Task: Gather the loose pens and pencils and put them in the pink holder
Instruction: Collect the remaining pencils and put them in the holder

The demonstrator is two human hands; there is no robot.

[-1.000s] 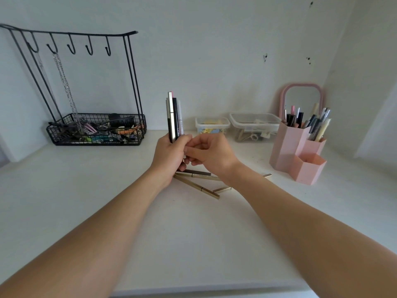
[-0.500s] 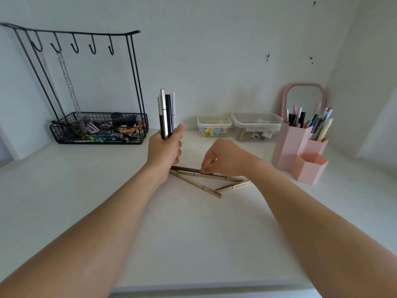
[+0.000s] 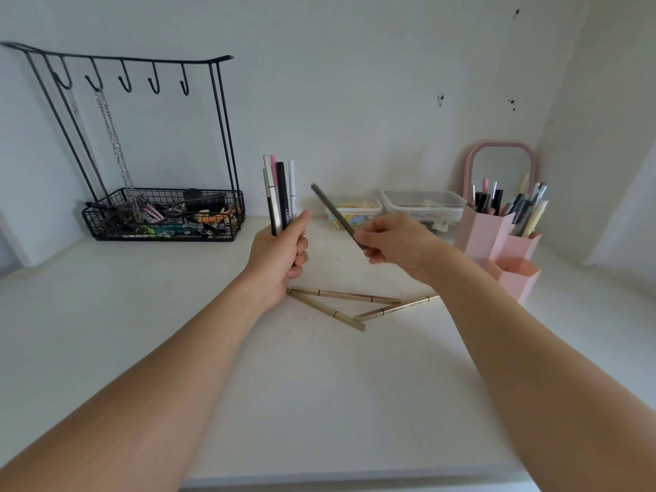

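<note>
Three gold pencils [image 3: 340, 307] lie mid-surface. Above them, the left hand [image 3: 280, 250] grips an upright bundle of pens [image 3: 278, 193]; the right hand [image 3: 394, 243] pinches a tilted dark pencil [image 3: 333, 214]. The pink holder [image 3: 497, 239] stands toward the back right corner.

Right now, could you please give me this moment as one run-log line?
left hand: grips pen bundle upright | right hand: pinches dark pencil | gold pencils: three on table | pink holder: partly filled

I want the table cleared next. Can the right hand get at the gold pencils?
Probably not yet: the right hand already pinches a dark pencil. The gold pencils lie uncovered just below it.
</note>
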